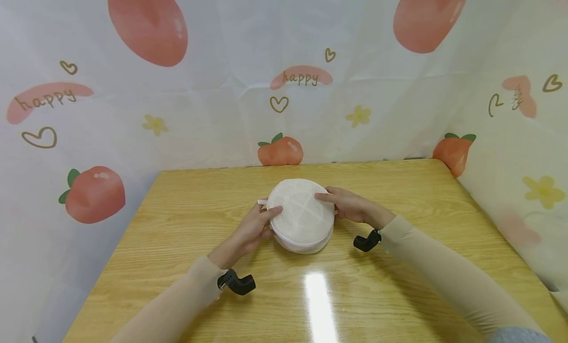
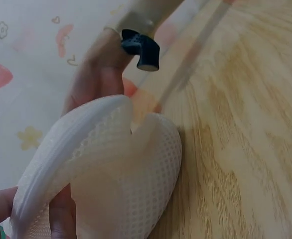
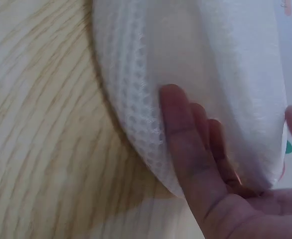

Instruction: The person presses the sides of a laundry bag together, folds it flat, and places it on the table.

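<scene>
A round white mesh laundry bag (image 1: pixel 301 215) is held between both hands over the wooden table, its flat face tilted toward the head camera. My left hand (image 1: pixel 253 227) grips its left edge, thumb on the face and fingers round the side. On the opposite edge, my right hand (image 1: pixel 350 205) pinches the bag in the same way. A small white loop (image 1: pixel 262 202) sticks out beside the left hand. Both wrist views show the soft mesh side (image 2: pixel 153 169) folded inward, with fingers (image 3: pixel 186 139) pressing into it behind the rim.
The wood-grain table (image 1: pixel 191 200) spreads around the bag, with a bright light reflection in front. A white printed curtain (image 1: pixel 213 121) with fruit and hearts stands behind and along the sides. Each wrist wears a black mount (image 1: pixel 239 284).
</scene>
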Motion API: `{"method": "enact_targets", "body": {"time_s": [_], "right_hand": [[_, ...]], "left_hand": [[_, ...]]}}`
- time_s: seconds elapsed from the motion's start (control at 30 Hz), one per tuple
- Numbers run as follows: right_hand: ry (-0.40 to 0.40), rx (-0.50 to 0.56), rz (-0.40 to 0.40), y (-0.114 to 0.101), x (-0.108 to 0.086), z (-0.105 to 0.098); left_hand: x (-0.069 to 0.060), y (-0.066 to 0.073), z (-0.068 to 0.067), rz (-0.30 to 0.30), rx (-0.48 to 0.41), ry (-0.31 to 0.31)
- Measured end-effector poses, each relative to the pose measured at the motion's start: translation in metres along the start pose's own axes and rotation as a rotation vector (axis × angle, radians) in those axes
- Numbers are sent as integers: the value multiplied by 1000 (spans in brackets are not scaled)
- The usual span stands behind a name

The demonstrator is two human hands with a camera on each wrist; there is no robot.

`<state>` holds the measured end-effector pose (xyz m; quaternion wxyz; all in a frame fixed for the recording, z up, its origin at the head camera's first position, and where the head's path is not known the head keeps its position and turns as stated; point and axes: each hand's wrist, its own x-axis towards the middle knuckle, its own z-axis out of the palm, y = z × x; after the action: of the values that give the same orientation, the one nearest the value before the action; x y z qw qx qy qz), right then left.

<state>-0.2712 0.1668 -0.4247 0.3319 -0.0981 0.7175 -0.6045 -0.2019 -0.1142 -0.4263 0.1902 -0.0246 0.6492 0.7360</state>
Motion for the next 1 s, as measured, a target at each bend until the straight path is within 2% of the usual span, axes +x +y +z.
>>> {"method": "enact_targets", "body": {"time_s": [0.13,0.4,0.47,0.57,0.67,0.77,0.83,0.9,1.0], "right_hand": [[39,-34,1,2,1,1],[83,-33,5,7,2,4],[97,-33,9,7,2,5],[104,-38,7,7,3,6],[110,-40,9,8,4,6],[119,-40,11,8,4,7],[126,-42,12,8,4,7],[129,-45,12,8,4,7],[131,-48,13,9,4,8]], "left_hand": [[5,-3,-3,-7,46,19],[11,-7,-6,-5,130,1],[11,-6,-6,16,191,32],[10,-1,-4,119,352,116],[8,3,-1,280,567,179],[5,7,5,424,713,134],[4,8,9,489,773,86],[4,9,13,514,810,55],[6,7,16,524,903,48]]}}
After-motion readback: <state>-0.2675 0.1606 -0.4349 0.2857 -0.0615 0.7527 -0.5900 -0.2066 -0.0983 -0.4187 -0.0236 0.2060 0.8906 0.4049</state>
